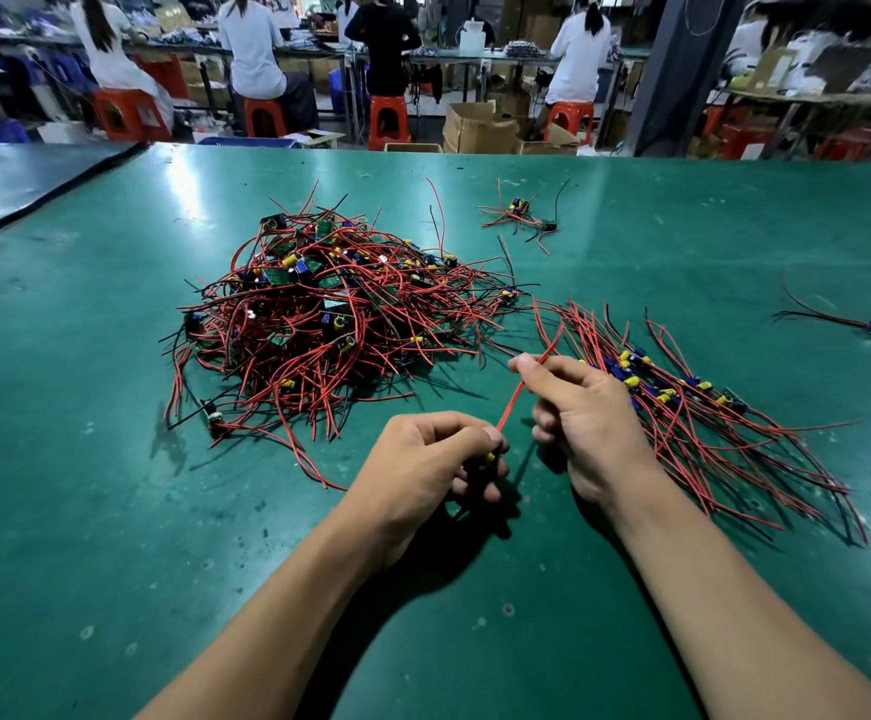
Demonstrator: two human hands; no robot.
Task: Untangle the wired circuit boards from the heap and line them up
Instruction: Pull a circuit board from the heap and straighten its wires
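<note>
We hold one wired board point(489, 458): small, yellow part showing, mostly hidden inside curled left hand point(423, 462), near side of heap point(329, 314). Its red wire point(513, 400) runs straight to right hand point(586, 407), pinched under thumb. Lined-up boards point(682, 397) right of heap. Green table point(111, 511) beneath.
</note>
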